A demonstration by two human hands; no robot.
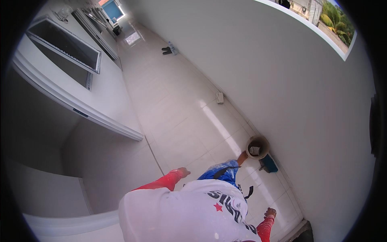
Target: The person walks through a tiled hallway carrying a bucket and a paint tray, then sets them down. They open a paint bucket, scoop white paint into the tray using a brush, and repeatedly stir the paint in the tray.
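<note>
My left hand (184, 172), at the end of a red sleeve, hangs above the pale tiled floor with its fingers loosely extended and nothing visible in it. On the other side of my body, my right hand (271, 212) hangs low over the floor near the right wall, its fingers curled with no object showing. Ahead of it stands a round bucket (263, 142) with a whitish piece inside. A blue tool with a flat face (269, 164) sits beside the bucket against the wall. My leg in blue shorts (219, 171) reaches forward next to the bucket.
Along the right wall lie a small white box (219, 98) and, farther off, a clear bottle (172, 48) beside dark items (166, 51). A doorway frame (113, 129) and a tilted open window (66, 42) line the left. The corridor floor (161, 101) stretches ahead.
</note>
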